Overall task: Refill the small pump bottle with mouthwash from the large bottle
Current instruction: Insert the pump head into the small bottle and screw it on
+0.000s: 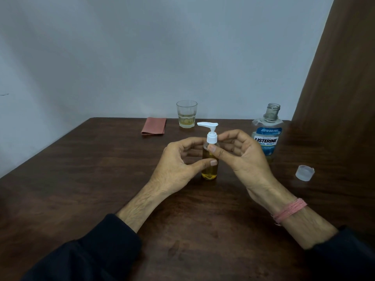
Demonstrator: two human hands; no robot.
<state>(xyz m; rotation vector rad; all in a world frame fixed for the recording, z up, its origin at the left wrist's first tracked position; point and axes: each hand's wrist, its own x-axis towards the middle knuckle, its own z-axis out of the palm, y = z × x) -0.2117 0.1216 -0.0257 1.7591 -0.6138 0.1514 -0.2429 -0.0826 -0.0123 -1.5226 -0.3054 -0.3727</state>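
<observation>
- A folded reddish cloth point(153, 126) lies flat near the desk's point(81, 179) far edge, left of centre.
- Just right of it stands a clear glass point(186, 114), a little yellowish liquid in its bottom.
- A brown curtain point(341, 78) fills the right edge.

pump bottle point(210, 159) upright, large bottle point(266, 134) uncapped.

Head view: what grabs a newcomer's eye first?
Centre of the dark wooden table: the small clear pump bottle of yellow liquid stands upright, the left hand on its body and the right hand at its white pump collar. Behind and to the right stands the large Listerine mouthwash bottle, uncapped, its clear cap lying nearer on the right. At the back: a glass tumbler holding some yellow liquid.
</observation>
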